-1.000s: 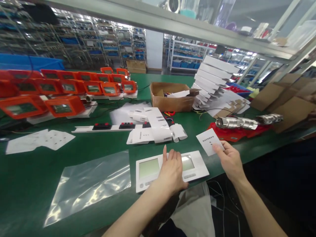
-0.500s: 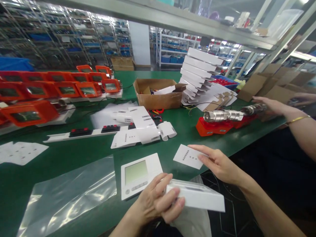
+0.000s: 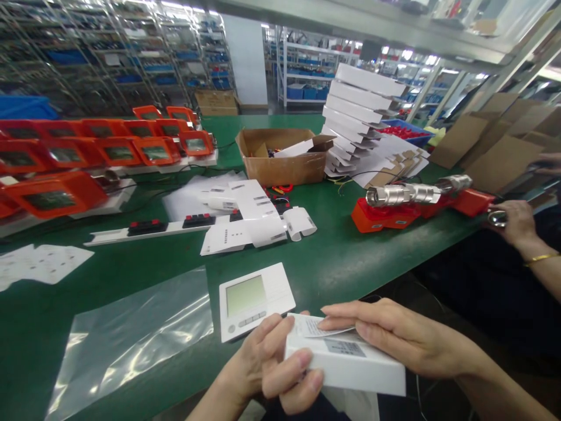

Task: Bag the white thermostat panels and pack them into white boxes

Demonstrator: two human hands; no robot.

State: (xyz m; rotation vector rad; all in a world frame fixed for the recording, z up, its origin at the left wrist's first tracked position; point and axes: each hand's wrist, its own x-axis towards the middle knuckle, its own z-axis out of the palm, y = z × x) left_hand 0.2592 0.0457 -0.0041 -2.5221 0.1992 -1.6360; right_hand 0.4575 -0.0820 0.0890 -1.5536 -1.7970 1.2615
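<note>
My left hand (image 3: 276,365) grips one end of a white thermostat unit (image 3: 350,365), held off the front edge of the green table (image 3: 342,263) with its back side up. My right hand (image 3: 394,336) lies over the unit and pinches a small white printed card (image 3: 313,326) against its top. A second white thermostat (image 3: 254,299) with a grey screen lies face up on the table just beyond my left hand.
A clear plastic bag (image 3: 131,333) lies at left. Folded white cartons (image 3: 249,225) and a terminal strip (image 3: 153,228) sit mid-table. Orange units (image 3: 87,152) line the left, an open brown box (image 3: 280,155) and stacked white boxes (image 3: 363,108) the back. Another person's hand (image 3: 515,222) works by red parts (image 3: 385,213).
My left hand lifted the right-hand thermostat off the table and turned it over. My right hand carried the card from the table onto it. The other person's hand drew back.
</note>
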